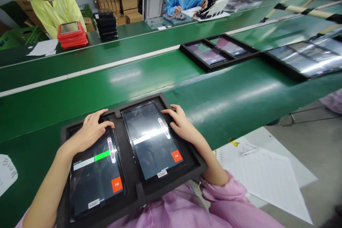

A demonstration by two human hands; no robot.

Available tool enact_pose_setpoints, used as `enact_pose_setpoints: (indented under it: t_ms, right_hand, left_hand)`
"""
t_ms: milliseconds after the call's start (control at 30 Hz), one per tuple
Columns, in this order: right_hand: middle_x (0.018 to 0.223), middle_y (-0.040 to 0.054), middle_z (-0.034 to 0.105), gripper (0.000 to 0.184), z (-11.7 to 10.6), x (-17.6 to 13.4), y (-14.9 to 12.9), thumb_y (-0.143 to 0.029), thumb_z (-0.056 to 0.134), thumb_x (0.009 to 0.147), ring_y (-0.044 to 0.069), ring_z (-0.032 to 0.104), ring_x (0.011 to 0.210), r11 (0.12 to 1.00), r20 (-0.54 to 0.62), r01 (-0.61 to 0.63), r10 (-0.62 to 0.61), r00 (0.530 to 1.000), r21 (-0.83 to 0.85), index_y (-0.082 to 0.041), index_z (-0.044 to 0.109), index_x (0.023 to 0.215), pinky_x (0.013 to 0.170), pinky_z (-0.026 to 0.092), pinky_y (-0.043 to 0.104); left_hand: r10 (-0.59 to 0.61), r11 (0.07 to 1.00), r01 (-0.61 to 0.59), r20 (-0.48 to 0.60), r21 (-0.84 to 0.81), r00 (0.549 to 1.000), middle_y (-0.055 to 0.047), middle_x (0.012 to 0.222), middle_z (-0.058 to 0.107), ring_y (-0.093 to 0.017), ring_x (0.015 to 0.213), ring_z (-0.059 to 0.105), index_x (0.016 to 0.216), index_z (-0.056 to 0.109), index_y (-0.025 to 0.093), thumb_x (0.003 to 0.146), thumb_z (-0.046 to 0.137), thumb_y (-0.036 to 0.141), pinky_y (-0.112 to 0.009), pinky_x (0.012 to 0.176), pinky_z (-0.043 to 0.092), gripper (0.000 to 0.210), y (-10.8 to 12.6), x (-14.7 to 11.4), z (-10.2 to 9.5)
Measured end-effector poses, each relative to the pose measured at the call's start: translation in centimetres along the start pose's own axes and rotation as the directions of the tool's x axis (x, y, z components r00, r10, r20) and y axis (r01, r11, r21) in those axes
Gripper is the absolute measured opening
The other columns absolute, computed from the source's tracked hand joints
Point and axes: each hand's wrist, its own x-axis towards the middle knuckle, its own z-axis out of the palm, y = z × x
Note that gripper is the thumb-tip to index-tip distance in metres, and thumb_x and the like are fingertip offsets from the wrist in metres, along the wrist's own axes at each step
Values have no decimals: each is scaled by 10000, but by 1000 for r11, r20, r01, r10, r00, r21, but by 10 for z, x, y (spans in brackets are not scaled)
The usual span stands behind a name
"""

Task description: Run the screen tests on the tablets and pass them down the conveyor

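A black foam tray [130, 176] lies in front of me at the near edge of the green bench, tilted slightly, with two tablets in its recesses. The left tablet [92, 183] shows a green bar and an orange "Fail" box. Over its upper part rests my left hand [89, 131], fingers spread, with fingertips at the tablet's top and right edge. The right tablet [156, 156] shows a white bar, an orange "Fail" box and a glare spot. My right hand [183, 124] lies over the tray's right rim, fingers apart, fingertips by that tablet's right edge.
Two more tablets sit in another black tray [205, 65] further along the green belt [117, 74]. Beyond it is a larger tray [291, 69] of film-covered panels. Papers [262, 174] lie at right. Across the line, two people work near red stacked cases [72, 37] and black stacked items [106, 25].
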Motion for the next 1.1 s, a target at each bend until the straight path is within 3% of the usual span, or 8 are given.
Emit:
enact_pose_setpoints:
  t_ms: [1100]
  right_hand:
    - [1417, 146, 343, 593, 4, 0, 3, -59, 450, 762, 321, 316, 1434, 999, -37, 35, -36, 999, -36, -226, 553, 1322, 1202, 296, 574]
  left_hand:
    - [-5, 1000, 6, -5, 4, 1000, -71, 1588, 272, -387, 1479, 205, 1210, 681, 348, 983, 128, 722, -699, 1202, 127, 705, 9, 2, -4]
